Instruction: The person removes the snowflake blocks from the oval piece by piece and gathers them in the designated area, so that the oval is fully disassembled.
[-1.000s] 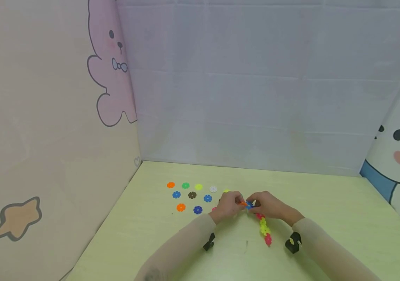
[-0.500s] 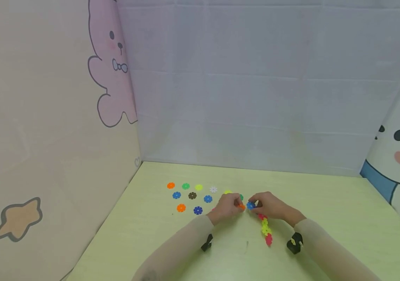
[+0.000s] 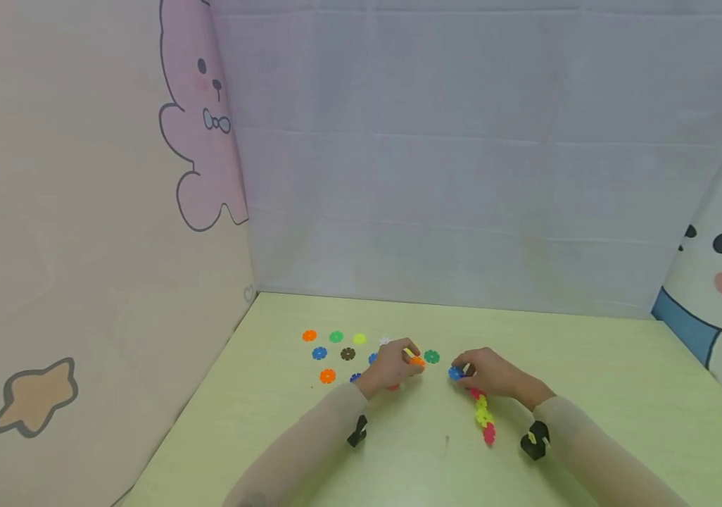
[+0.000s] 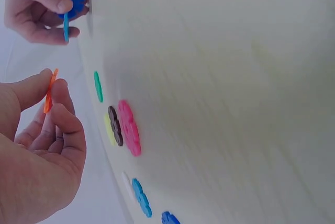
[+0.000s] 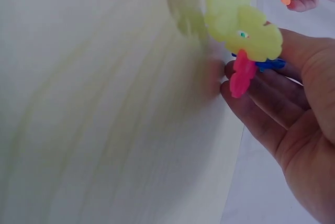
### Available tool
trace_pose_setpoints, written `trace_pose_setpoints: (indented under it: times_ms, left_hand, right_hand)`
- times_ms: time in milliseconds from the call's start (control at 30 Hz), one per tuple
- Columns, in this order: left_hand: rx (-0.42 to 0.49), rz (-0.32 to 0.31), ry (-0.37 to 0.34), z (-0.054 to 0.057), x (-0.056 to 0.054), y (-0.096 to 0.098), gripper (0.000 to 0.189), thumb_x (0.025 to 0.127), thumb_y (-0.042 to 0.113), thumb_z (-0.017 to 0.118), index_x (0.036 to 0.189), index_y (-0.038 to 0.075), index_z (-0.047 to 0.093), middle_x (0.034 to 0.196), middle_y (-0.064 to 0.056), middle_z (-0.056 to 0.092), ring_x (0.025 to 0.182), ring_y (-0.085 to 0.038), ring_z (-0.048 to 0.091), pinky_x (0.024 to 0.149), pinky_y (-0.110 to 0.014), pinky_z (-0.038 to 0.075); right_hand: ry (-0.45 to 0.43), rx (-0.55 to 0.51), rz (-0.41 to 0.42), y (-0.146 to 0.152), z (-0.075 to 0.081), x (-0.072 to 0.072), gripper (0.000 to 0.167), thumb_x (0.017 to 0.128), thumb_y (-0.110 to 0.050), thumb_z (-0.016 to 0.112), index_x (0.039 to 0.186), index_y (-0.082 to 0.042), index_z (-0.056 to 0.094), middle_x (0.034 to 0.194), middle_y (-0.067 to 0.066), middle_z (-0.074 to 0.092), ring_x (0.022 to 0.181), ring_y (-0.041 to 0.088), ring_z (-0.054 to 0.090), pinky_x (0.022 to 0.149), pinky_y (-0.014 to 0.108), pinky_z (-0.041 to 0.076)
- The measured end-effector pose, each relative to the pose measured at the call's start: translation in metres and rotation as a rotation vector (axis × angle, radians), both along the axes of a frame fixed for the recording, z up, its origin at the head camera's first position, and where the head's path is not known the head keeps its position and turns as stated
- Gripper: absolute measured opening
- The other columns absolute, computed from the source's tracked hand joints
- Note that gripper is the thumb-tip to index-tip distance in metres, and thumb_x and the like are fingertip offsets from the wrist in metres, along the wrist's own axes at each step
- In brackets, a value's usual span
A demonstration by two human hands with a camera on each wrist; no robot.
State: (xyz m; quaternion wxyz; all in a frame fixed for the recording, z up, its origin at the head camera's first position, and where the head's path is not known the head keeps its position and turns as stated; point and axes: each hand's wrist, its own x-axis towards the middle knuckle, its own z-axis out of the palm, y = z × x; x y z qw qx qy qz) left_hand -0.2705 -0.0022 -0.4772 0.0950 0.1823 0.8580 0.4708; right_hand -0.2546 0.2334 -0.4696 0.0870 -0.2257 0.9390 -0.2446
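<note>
My left hand pinches an orange snowflake disc between thumb and index finger, held above the table. To its right, my right hand grips a chain of interlocked snowflake discs by its upper end. A light blue disc tops that chain, with a dark blue disc joined below it. Pink-red and yellow discs follow, the yellow disc showing large in the right wrist view. A red disc ends the chain on the near side. A gap separates the orange disc from the light blue one.
Loose snowflake discs lie flat in rows left of the hands, among them a green disc, a brown disc and an orange one. My left hand partly covers a few. Printed cloth walls close off the table's back and sides.
The orange disc was at the light blue disc; my left hand has drawn it away to the left, uncovering the green disc. My right hand keeps the chain nearly in place.
</note>
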Motion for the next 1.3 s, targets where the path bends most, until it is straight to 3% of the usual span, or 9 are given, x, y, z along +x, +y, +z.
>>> trace_pose_setpoints:
  times_ms: [133, 267, 533, 667, 833, 1133, 1300]
  left_hand:
    - [-0.020, 0.003, 0.034, 0.004, -0.001, -0.004, 0.019, 0.081, 0.008, 0.073, 0.097, 0.003, 0.064, 0.075, -0.003, 0.065, 0.066, -0.016, 0.066, 0.052, -0.021, 0.047]
    - [-0.092, -0.024, 0.044, 0.004, -0.002, -0.007, 0.019, 0.080, 0.006, 0.074, 0.098, 0.004, 0.068, 0.080, -0.003, 0.064, 0.072, -0.016, 0.063, 0.059, -0.023, 0.049]
    - [-0.144, -0.107, -0.091, 0.004, 0.005, -0.009, 0.029, 0.080, 0.000, 0.072, 0.107, 0.008, 0.067, 0.090, -0.003, 0.062, 0.069, -0.015, 0.054, 0.060, -0.027, 0.049]
    - [-0.190, -0.141, -0.067, 0.003, 0.008, -0.005, 0.028, 0.079, 0.002, 0.072, 0.106, 0.010, 0.067, 0.091, -0.002, 0.063, 0.079, -0.015, 0.057, 0.070, -0.028, 0.049]
    - [-0.202, -0.151, -0.044, -0.005, 0.006, 0.000, 0.026, 0.080, 0.005, 0.073, 0.105, 0.010, 0.068, 0.091, 0.000, 0.064, 0.080, -0.015, 0.058, 0.073, -0.029, 0.050]
    - [-0.244, -0.164, -0.021, -0.002, 0.007, 0.007, 0.024, 0.084, 0.008, 0.070, 0.107, 0.007, 0.066, 0.086, 0.001, 0.064, 0.071, -0.010, 0.056, 0.066, -0.024, 0.048]
    - [-0.265, -0.156, 0.000, -0.007, 0.003, 0.010, 0.025, 0.084, 0.009, 0.071, 0.108, 0.007, 0.065, 0.088, 0.001, 0.064, 0.067, -0.011, 0.055, 0.062, -0.022, 0.047]
  right_hand:
    - [-0.004, 0.003, -0.013, 0.000, 0.000, 0.000, 0.029, 0.081, -0.013, 0.074, 0.109, -0.007, 0.067, 0.098, -0.002, 0.065, 0.082, 0.013, 0.059, 0.072, 0.028, 0.052]
    - [-0.005, 0.020, -0.022, 0.000, 0.000, 0.001, 0.030, 0.081, -0.015, 0.075, 0.110, -0.008, 0.068, 0.099, -0.003, 0.065, 0.083, 0.013, 0.059, 0.074, 0.029, 0.052]
    - [0.013, 0.054, 0.003, -0.001, 0.002, 0.002, 0.030, 0.082, -0.016, 0.074, 0.110, -0.007, 0.067, 0.099, -0.002, 0.065, 0.083, 0.013, 0.060, 0.076, 0.032, 0.052]
    - [0.010, 0.057, -0.007, -0.003, 0.002, 0.002, 0.030, 0.082, -0.017, 0.074, 0.110, -0.008, 0.067, 0.099, -0.003, 0.065, 0.083, 0.012, 0.060, 0.077, 0.032, 0.052]
    - [0.014, 0.056, -0.002, -0.004, 0.002, 0.002, 0.029, 0.082, -0.017, 0.075, 0.109, -0.009, 0.067, 0.099, -0.003, 0.065, 0.083, 0.012, 0.060, 0.076, 0.033, 0.052]
    - [0.015, 0.051, 0.014, -0.002, -0.001, 0.000, 0.028, 0.082, -0.017, 0.074, 0.108, -0.011, 0.067, 0.099, -0.004, 0.065, 0.082, 0.012, 0.060, 0.075, 0.031, 0.052]
    - [0.030, 0.057, 0.034, -0.001, -0.001, 0.000, 0.027, 0.082, -0.017, 0.074, 0.107, -0.009, 0.067, 0.098, -0.004, 0.065, 0.080, 0.011, 0.060, 0.074, 0.030, 0.052]
